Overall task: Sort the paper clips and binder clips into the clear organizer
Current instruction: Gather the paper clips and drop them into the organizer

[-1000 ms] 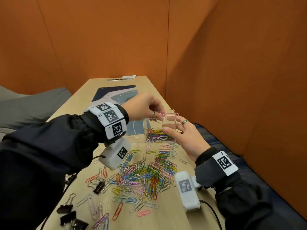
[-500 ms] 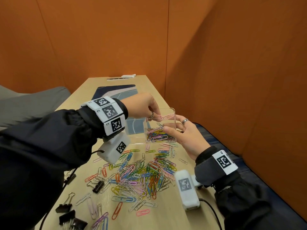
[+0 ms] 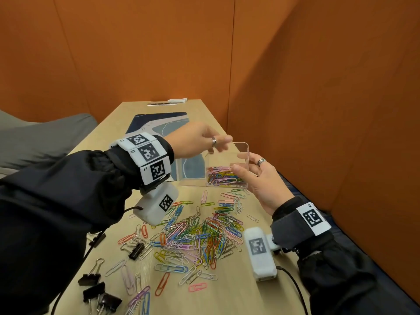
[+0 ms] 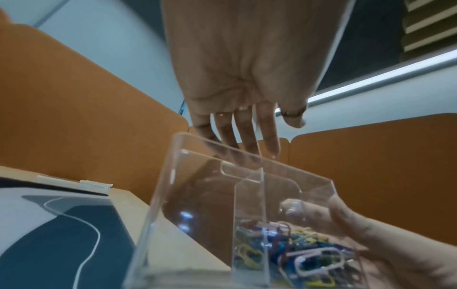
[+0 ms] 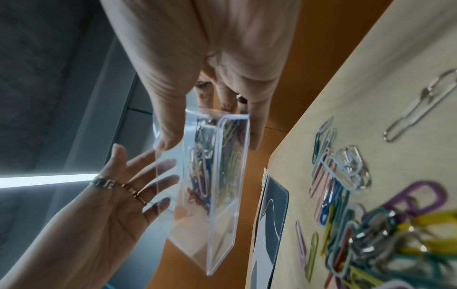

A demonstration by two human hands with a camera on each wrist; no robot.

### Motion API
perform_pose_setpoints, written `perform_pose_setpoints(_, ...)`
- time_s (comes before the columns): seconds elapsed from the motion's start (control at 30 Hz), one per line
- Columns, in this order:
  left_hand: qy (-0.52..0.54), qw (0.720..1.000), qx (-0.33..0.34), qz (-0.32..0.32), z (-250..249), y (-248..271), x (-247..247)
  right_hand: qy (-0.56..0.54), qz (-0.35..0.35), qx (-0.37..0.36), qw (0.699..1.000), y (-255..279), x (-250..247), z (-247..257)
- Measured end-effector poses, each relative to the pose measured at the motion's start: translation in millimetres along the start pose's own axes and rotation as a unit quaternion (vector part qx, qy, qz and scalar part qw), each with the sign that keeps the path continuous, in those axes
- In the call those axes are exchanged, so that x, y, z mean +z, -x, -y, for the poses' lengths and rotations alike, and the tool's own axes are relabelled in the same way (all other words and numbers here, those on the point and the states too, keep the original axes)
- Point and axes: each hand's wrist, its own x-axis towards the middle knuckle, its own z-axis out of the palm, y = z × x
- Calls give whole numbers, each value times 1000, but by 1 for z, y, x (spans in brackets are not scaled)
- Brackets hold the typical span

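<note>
The clear organizer [image 3: 193,169] stands on the table beyond the pile, and its right compartment holds coloured paper clips [image 3: 221,176]. My right hand [image 3: 247,169] pinches that compartment, thumb on the near wall and fingers behind the right wall. My left hand [image 3: 223,142] hovers just above the rim with straight fingers and holds nothing. The left wrist view shows its fingers [image 4: 247,144] over the organizer [image 4: 197,195]. A large pile of loose paper clips [image 3: 200,233] lies in front. Black binder clips [image 3: 95,289] sit at the near left.
A blue and grey desk mat [image 3: 159,126] lies behind the organizer. Orange partition walls enclose the table at the far end and on the right. One more binder clip [image 3: 136,248] sits at the pile's left edge. Cables trail off both wrists.
My left hand held a pink paper clip above the organizer; now its fingers have opened and the clip is gone from them. The right hand has stayed on the organizer.
</note>
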Motion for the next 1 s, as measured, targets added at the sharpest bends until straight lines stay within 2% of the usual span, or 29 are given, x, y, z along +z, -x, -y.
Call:
perform_pose_setpoints(0.13,85,988,44,-124,4,5,-4,-34,-57,7,998,-6,-9,-2)
perform_pose_setpoints(0.23,115,979,71,-155,11,13,3,-26,-109,0,994,-11,-18,-2)
perform_pose_setpoints(0.3,69,990,53,-108,19,18,13,-10,-149,-17,989,-13,-23,-2)
perform_pose_setpoints(0.4,-23,998,4,53,33,19,31,9,-224,-46,974,-15,-30,-1)
perform_pose_setpoints(0.5,-105,982,3,155,31,12,53,17,-277,-72,958,-17,-37,1)
perform_pose_setpoints(0.6,-143,960,-19,240,20,-6,78,19,-284,-78,955,-19,-39,2)
perform_pose_setpoints(0.8,-174,934,-27,310,15,-34,110,31,-268,-77,960,-21,-36,-4)
perform_pose_setpoints(1.0,-243,913,-5,327,15,-24,97,35,-253,-69,964,-20,-33,-3)
